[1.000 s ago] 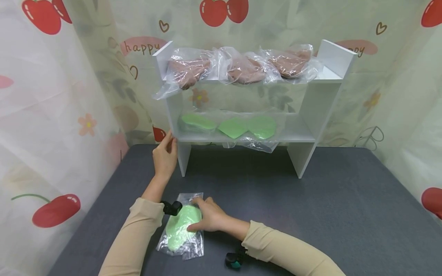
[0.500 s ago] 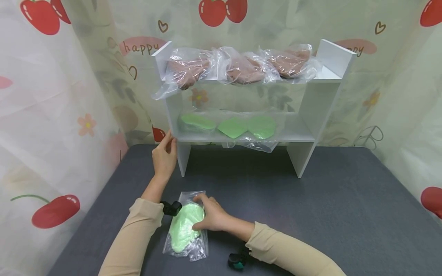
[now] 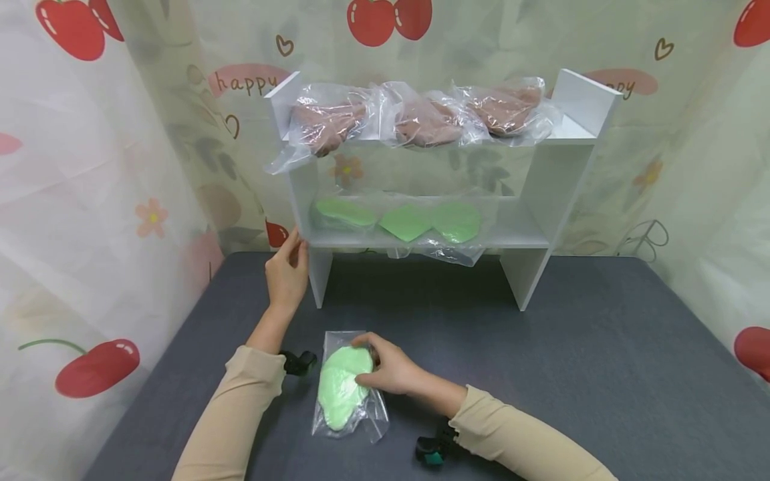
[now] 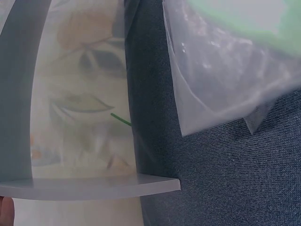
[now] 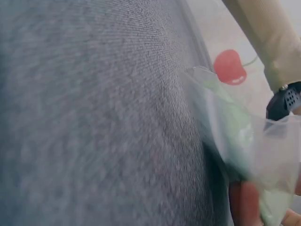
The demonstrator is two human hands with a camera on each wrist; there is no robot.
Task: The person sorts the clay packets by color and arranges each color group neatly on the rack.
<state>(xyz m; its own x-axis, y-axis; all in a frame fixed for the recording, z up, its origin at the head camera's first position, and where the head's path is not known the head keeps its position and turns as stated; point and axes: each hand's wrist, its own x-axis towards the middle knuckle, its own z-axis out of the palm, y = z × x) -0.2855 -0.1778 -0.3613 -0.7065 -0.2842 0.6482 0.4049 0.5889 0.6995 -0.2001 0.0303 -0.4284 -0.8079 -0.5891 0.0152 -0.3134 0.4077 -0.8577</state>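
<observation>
My right hand [image 3: 394,369] grips the right edge of a clear plastic bag [image 3: 374,417] with a flat, rounded light-green piece [image 3: 343,384] inside, low over the table. The right wrist view shows the bag [image 5: 277,146] tilted, with fingertips [image 5: 244,202] beneath it. My left hand [image 3: 285,274] holds the left side panel of a white shelf rack [image 3: 517,224] at the height of its middle board, fingertips on the panel's edge. In the left wrist view only a fingertip [image 4: 6,212] shows beside the panel [image 4: 94,189], while the bag [image 4: 221,80] hangs at upper right.
On the rack's middle board lie several bagged green pieces [image 3: 456,222], one bag drooping over the front edge. Three bagged brown pieces [image 3: 427,123] fill the top board. The dark grey table [image 3: 601,374] is bounded by patterned curtains [image 3: 692,167] behind and at both sides.
My right hand has moved right and slightly away from me, taking the bagged green piece with it, out from beside my left forearm. The left hand stays on the rack.
</observation>
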